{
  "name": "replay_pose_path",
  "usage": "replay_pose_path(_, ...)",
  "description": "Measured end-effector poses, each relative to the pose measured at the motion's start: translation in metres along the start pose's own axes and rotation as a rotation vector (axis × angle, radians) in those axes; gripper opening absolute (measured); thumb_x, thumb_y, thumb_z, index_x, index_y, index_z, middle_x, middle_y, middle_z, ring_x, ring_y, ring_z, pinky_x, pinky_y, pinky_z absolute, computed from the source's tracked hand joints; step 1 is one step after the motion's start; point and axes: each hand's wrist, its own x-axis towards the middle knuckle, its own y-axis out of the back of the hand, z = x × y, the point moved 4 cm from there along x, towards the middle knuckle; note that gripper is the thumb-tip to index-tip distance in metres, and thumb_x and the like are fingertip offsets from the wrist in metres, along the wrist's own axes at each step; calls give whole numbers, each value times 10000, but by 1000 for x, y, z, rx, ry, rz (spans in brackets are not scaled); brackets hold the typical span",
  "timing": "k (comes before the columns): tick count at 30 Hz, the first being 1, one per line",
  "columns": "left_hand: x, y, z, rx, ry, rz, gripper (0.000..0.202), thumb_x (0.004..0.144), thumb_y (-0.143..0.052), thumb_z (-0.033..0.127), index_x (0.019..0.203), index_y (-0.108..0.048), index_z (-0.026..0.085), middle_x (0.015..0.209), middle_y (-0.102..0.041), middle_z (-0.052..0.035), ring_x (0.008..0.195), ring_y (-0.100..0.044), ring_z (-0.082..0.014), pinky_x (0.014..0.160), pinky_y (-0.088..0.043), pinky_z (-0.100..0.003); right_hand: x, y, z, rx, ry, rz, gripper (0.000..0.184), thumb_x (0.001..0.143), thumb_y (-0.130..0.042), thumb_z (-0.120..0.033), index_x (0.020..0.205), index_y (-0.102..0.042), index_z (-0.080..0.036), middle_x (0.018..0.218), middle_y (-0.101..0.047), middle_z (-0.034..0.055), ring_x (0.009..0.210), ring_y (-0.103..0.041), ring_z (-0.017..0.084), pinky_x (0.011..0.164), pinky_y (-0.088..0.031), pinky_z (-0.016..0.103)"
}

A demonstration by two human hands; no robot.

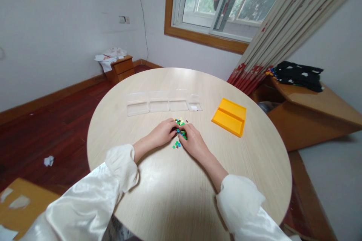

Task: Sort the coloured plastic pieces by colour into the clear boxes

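A heap of small flat coloured pieces (183,134), green, blue, brown and yellowish, lies near the middle of the round table (158,188). My left hand (164,131) curls its fingers round the heap's left side. From the right, my right hand (195,141) closes on the same heap with thumb and fingers bent inward. The fingertips of both hands partly hide the pieces. Several loose green, blue and brown pieces (177,144) lie just in front of the heap, apart from the hands.
Beyond the hands stands a row of clear plastic boxes (158,105) with raised lids; the rightmost box (195,107) is smaller and holds something white. A yellow hinged case (229,116) lies open at the right. A wooden cabinet (316,113) stands past the table's right edge.
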Motion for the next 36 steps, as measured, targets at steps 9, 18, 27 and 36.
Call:
replay_pose_path(9, -1, 6, 4, -105, -53, 120, 184, 783, -499, 59, 872, -634, 148, 885, -604, -56, 845, -580, -157, 799, -470, -293, 1, 9, -5, 54, 19, 80, 142, 805, -493, -118, 897, -577, -188, 842, -603, 56, 810, -588, 193, 730, -485, 332)
replay_pose_path(18, -4, 17, 12, -183, -129, 242, 198, 784, -490, 71, 895, -629, 158, 899, -614, -59, 865, -577, -155, 801, -471, -306, 0, 21, -15, 60, 62, 164, 204, 834, -455, -117, 976, -576, -198, 923, -627, 77, 876, -599, 203, 771, -490, 347)
replay_pose_path(27, -5, 20, 16, -194, -160, 271, 194, 800, -483, 80, 910, -621, 161, 922, -620, -64, 886, -579, -159, 820, -473, -307, 0, 25, -20, 50, 94, 194, 218, 828, -452, -90, 985, -571, -183, 943, -633, 90, 905, -604, 208, 785, -499, 348)
replay_pose_path(36, -5, 21, 16, -184, -176, 290, 197, 813, -475, 82, 926, -617, 160, 932, -624, -69, 898, -583, -161, 826, -472, -303, -1, 27, -22, 33, 99, 206, 208, 841, -448, -100, 987, -567, -189, 941, -632, 84, 871, -606, 199, 748, -502, 334)
